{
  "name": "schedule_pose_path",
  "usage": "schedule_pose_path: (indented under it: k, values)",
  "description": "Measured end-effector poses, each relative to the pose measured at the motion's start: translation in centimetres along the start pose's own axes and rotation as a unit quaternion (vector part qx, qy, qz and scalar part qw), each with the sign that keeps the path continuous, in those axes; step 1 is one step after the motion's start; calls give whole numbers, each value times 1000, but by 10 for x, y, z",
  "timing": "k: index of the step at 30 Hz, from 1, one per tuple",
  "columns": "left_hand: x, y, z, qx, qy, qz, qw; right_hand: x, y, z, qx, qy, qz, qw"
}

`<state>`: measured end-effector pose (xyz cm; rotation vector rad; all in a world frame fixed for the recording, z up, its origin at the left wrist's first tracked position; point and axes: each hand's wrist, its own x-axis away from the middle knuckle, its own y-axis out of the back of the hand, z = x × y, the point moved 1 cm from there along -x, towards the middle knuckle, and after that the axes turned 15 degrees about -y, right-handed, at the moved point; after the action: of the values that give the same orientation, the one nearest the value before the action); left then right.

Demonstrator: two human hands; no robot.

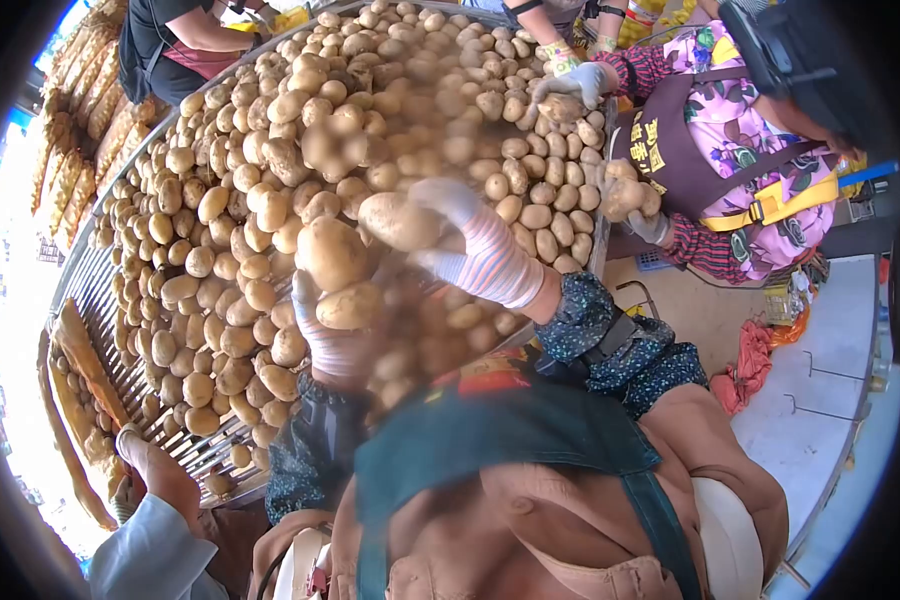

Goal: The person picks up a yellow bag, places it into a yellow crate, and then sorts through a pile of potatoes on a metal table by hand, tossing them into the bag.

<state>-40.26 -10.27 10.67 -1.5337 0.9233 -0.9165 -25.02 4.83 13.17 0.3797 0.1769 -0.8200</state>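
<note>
Potatoes [235, 340] lie heaped over a slatted metal table in front of me. My left hand [325, 335], in a pale glove, is closed around potatoes [333, 254] at the middle of the heap, a large one above a smaller one. Just to the right, my right hand [475, 245], in a striped glove, has its fingers around one end of a long potato [400, 221]. Blurred spots on the view hide part of the heap near both hands.
At the right, a person in a flowered top [710, 150] holds potatoes in gloved hands. Other people's arms reach in at the top and lower left. Stacked sacks [80, 150] stand upper left; a red bag [748, 370] lies on the floor at right.
</note>
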Motion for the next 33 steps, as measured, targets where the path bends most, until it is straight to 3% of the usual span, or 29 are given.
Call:
schedule_pose_path:
  k: [3, 7, 10, 13, 16, 19, 22, 25, 28, 30, 32, 33]
  values:
    - [-8, 7, 7, -79, -68, 16, 994, -2, 0, -1, 97, 60, 5, 993]
    - [-9, 3, 14, -223, -151, 0, 963, 10, 0, 5, -4, -84, 77, 993]
    - [-7, 0, 20, -355, -205, -6, 912, 17, -9, -11, -52, -58, 29, 997]
    - [-3, -3, 25, -458, -236, -3, 857, 20, -3, -8, -10, -79, 34, 996]
    - [-5, -7, 23, -531, -246, 4, 811, 14, 0, -4, 100, 50, -23, 993]
    - [0, -9, 30, -589, -257, 15, 766, 20, 6, -1, 110, 81, -24, 990]
    - [7, -12, 34, -638, -264, 22, 723, 26, 11, 3, 82, 60, 2, 995]
    - [17, -11, 42, -679, -293, 44, 671, 30, 22, 1, -38, -29, 102, 994]
    - [21, 8, 42, -720, -312, 88, 614, 39, 40, -6, -68, -146, 188, 969]
    - [15, 17, 39, -702, -259, 54, 662, 44, 45, -23, -25, -84, 182, 979]
    - [25, 17, 43, -773, -277, 89, 564, 53, 47, -24, 36, -71, 162, 984]
    - [29, 17, 49, -772, -279, 80, 566, 58, 48, -24, 67, -65, 152, 984]
